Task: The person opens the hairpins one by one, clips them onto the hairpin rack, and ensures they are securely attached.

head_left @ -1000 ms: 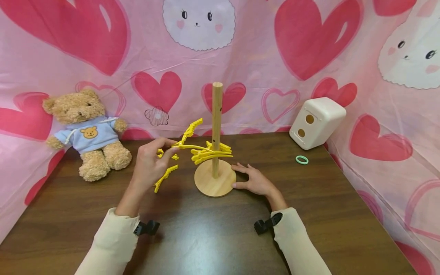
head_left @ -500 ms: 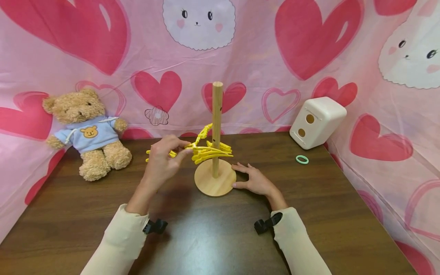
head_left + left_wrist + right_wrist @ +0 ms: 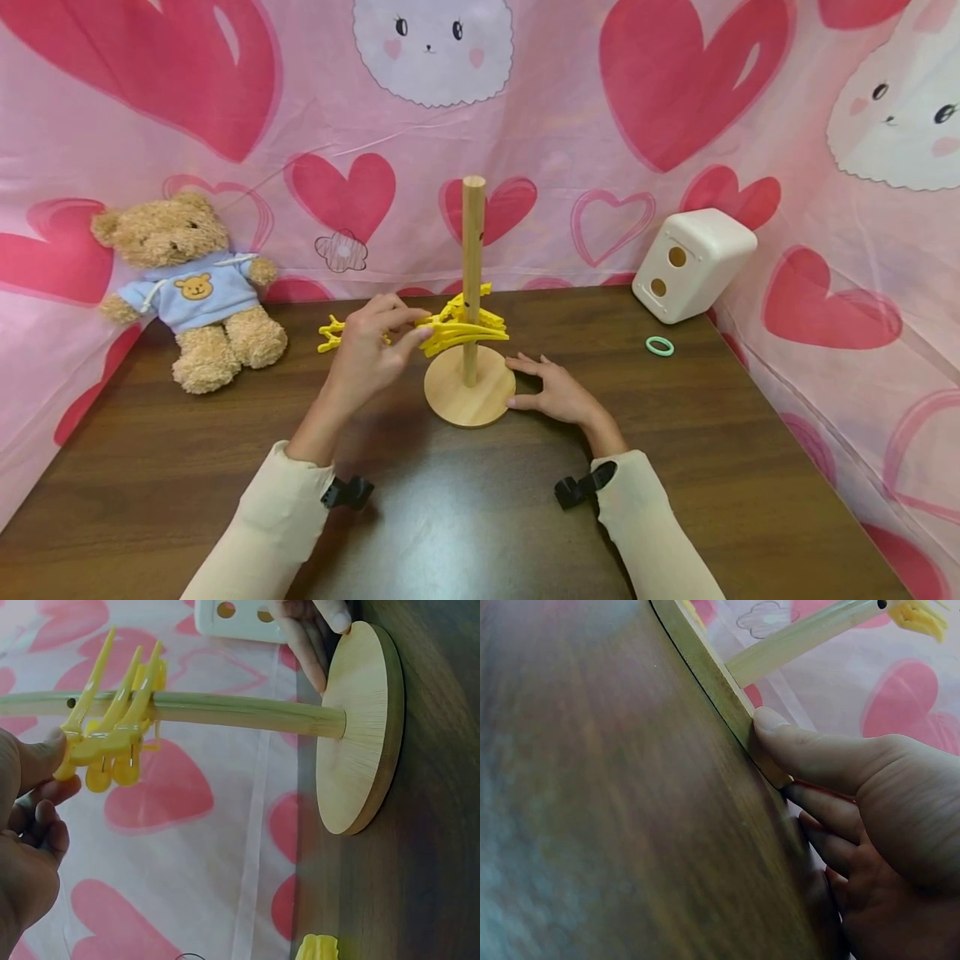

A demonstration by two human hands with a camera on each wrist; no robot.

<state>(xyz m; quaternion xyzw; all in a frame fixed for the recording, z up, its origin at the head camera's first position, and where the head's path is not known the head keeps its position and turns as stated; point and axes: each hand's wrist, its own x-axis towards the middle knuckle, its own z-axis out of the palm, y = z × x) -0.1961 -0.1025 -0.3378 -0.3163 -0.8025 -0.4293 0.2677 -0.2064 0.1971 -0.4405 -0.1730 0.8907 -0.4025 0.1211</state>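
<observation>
A wooden post rises from a round wooden base at mid-table. Yellow hair clips are clamped across the post's lower part. My left hand pinches the tail of another yellow hair clip between thumb and index finger. This clip straddles the post just above the others, one prong on the near side, as the left wrist view shows. My right hand touches the base's right rim, its thumb against the edge and its fingers extended along it.
More yellow clips lie on the table left of the post, partly behind my left hand. A teddy bear in a blue top sits at the back left. A white box with holes and a mint ring are at the right.
My left hand has moved right with its yellow hair clip, bringing the clip from left of the post to around it. My right hand has stayed at the base rim.
</observation>
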